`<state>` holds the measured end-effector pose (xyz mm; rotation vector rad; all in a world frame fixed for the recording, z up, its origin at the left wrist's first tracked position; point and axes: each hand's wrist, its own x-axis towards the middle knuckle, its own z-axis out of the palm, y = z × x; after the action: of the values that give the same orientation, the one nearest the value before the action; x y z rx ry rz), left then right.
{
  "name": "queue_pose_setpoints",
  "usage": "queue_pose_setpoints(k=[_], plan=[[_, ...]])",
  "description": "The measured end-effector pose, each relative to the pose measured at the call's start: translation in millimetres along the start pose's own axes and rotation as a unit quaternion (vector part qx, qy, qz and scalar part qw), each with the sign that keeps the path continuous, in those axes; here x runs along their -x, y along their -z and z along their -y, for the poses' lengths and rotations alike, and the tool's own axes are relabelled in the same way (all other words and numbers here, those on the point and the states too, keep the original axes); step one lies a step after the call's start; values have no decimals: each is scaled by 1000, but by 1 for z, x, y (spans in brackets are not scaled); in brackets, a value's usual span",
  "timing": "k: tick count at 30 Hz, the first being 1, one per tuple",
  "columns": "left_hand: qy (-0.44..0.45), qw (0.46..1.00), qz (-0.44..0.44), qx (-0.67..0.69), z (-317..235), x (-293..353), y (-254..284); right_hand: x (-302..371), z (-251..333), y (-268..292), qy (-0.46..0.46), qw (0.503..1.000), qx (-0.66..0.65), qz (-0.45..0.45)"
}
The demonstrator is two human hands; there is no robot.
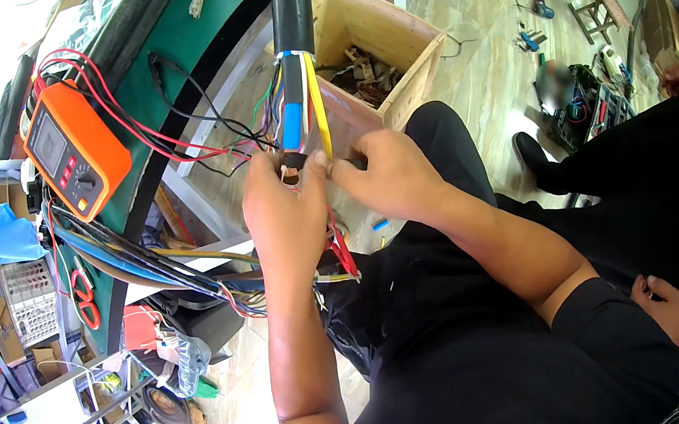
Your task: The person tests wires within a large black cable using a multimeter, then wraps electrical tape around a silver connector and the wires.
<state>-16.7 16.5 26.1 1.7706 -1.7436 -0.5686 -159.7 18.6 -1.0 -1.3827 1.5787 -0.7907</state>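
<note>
A thick black cable [291, 9] hangs down from the top with its jacket cut back. Out of it fan a blue-sleeved core [291, 123], a yellow wire [318, 101], a white one and several thin coloured wires. My left hand [282, 212] is closed around the lower end of a dark core, where a bit of copper shows between thumb and fingers. Close by, my right hand [390, 171] pinches at the lower tip of the yellow wire; its fingertips partly hide the contact. Red and black test leads [171, 145] run from an orange multimeter [76, 150] to near my left fingers.
A green table [197, 53] edges the left, with red-handled scissors [85, 298] and a bundle of cables [163, 265] beside it. Beyond my hands stands a wooden box [416, 78] holding scraps. At right sits another person [650, 174], near an open tool case [592, 108].
</note>
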Motion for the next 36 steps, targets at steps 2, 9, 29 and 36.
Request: queue_pose_setpoints(k=[2, 9, 29, 36], plan=[[-31, 999, -7, -33, 3, -3, -7, 2, -2, -5, 7, 1000, -7, -16], [-64, 990, -76, -104, 6, 1, -17, 6, 2, -19, 12, 998, -11, -67], [-59, 976, -54, -201, -5, 5, -11, 12, 6, -24, 51, 993, 4, -106], [-24, 969, -9, -245, -9, 4, -14, 39, -2, -25, 113, 974, 65, -186]])
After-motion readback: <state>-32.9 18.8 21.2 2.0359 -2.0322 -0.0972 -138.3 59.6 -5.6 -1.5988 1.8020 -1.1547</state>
